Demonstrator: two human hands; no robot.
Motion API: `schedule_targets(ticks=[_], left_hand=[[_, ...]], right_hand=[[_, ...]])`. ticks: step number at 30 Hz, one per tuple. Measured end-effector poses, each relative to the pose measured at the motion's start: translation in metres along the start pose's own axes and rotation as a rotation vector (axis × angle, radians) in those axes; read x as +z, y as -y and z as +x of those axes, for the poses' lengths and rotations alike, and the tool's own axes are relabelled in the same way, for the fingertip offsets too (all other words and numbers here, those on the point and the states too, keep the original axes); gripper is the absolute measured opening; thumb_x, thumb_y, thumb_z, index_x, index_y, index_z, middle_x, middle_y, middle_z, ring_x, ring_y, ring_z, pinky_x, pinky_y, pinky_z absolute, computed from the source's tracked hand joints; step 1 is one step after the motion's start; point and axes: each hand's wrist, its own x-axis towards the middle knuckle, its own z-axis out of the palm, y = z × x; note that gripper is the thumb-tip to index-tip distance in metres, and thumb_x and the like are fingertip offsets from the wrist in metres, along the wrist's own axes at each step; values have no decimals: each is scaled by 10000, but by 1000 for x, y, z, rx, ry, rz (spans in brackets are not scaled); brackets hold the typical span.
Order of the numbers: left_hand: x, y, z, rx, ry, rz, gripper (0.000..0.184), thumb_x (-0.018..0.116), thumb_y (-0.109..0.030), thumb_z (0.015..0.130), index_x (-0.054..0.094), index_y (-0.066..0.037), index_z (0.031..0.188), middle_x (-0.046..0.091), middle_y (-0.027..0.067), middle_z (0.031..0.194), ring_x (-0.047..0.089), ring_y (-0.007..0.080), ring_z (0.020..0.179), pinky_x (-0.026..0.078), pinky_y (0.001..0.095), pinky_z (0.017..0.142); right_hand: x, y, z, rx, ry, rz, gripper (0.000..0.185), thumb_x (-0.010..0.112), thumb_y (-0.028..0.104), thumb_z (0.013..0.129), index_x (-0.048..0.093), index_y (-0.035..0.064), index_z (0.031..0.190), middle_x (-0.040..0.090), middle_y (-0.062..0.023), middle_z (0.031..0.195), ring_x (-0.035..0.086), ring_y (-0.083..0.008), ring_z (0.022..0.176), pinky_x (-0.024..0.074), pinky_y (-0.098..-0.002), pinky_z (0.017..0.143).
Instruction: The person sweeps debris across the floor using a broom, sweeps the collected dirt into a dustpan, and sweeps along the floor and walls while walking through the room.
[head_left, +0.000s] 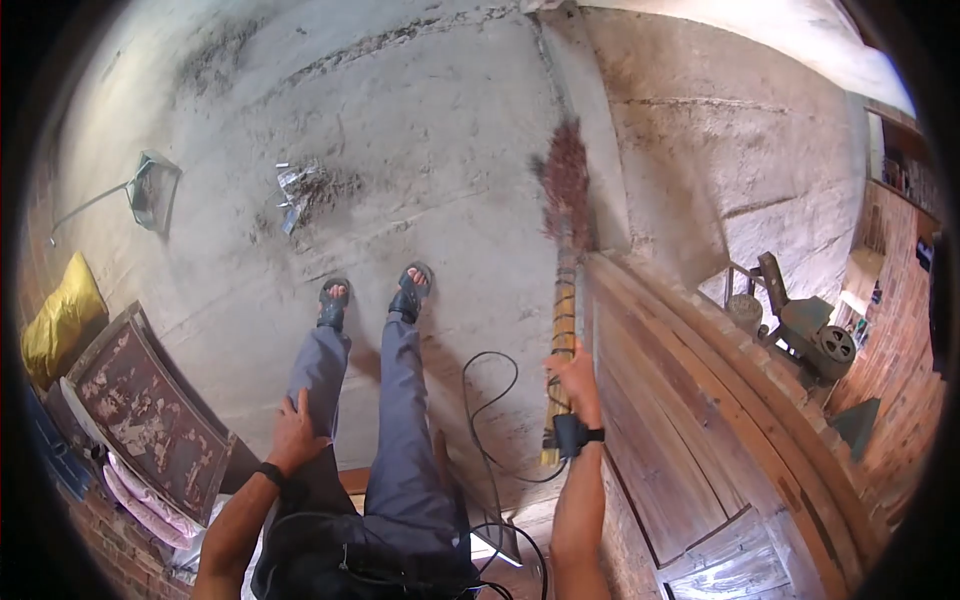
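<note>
My right hand [573, 378] is wrapped round the bound handle of a broom [565, 310], whose reddish-brown bristles [566, 185] point away from me beside a wooden door. My left hand [299, 432] rests on my left thigh or knee with its fingers apart, holding nothing. On the concrete floor ahead of my feet lies a small heap of dirt [325, 188] with a few shiny scraps of litter. Farther left is a green long-handled dustpan [153, 192], its thin handle reaching toward the wall.
A wooden door [660, 400] runs along my right, with a rusty machine with a wheel [815, 325] beyond it. At left stand a yellow sack [65, 315] and a worn wooden panel [150, 410]. A black cable [480, 420] loops by my right leg.
</note>
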Motion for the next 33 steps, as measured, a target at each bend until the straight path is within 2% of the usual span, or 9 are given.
schedule_targets(ticks=[4, 8, 14, 16, 20, 23, 28, 29, 33], left_hand=[[4, 2, -3, 7, 17, -17, 1227, 949, -311, 611, 208, -20, 1545, 459, 335, 1304, 558, 481, 1092, 493, 505, 944], [4, 4, -4, 18, 3, -6, 1220, 947, -316, 615, 215, -18, 1545, 458, 335, 1309, 558, 482, 1111, 496, 509, 955], [0, 4, -5, -16, 38, -24, 1229, 950, -342, 611, 217, -34, 1549, 442, 337, 1342, 548, 487, 1153, 513, 511, 951], [-3, 3, 1, -30, 21, -31, 1234, 950, -348, 610, 214, -41, 1551, 438, 336, 1350, 546, 488, 1161, 518, 514, 943], [8, 11, 2, -16, 27, 15, 1233, 950, -373, 602, 226, -26, 1536, 434, 341, 1353, 541, 483, 1156, 509, 518, 938], [8, 8, -3, -1, 25, -8, 1237, 949, -393, 598, 231, -15, 1531, 433, 354, 1356, 545, 478, 1147, 508, 515, 934], [11, 7, -6, -14, 7, -35, 1246, 948, -403, 597, 232, 5, 1531, 435, 375, 1351, 564, 478, 1132, 516, 504, 928], [19, 10, -6, 7, -1, -35, 1247, 948, -404, 596, 234, 16, 1528, 437, 375, 1345, 560, 475, 1139, 507, 495, 941], [18, -1, -8, -31, 22, -60, 1252, 945, -413, 600, 231, 26, 1530, 434, 368, 1344, 543, 466, 1162, 484, 483, 976]], right_hand=[[2, -15, 68, 199, -7, -118, 336, 678, 49, 748, 548, 10, 1055, 609, -66, 697, 601, -179, 496, 506, -339, 439], [34, 12, 46, 12, -15, -204, 321, 673, 65, 740, 538, -8, 1022, 602, -63, 689, 608, -183, 512, 511, -335, 457], [4, -14, 23, -39, -26, -125, 323, 711, 41, 750, 548, 16, 1028, 583, -50, 658, 590, -174, 484, 509, -327, 451], [2, -19, 44, 124, -78, -64, 311, 714, 41, 752, 547, 21, 1014, 580, -51, 640, 602, -182, 482, 515, -335, 441], [27, 0, 84, 97, 80, -157, 292, 713, 42, 755, 547, 24, 995, 580, -55, 627, 612, -187, 481, 520, -344, 428], [44, 48, 50, 129, 153, -99, 303, 694, 24, 752, 548, -1, 1016, 604, -69, 710, 626, -185, 521, 527, -322, 476], [81, 108, 56, -263, 113, -297, 370, 664, 33, 790, 526, -19, 1130, 624, -80, 724, 640, -190, 549, 539, -346, 490], [90, 141, 54, -387, 89, -384, 389, 684, 68, 826, 511, -23, 1162, 639, -114, 722, 658, -214, 554, 542, -373, 492], [109, 238, 140, -537, 35, -638, 433, 697, 287, 913, 526, -19, 1167, 678, -210, 773, 709, -293, 610, 558, -415, 558]])
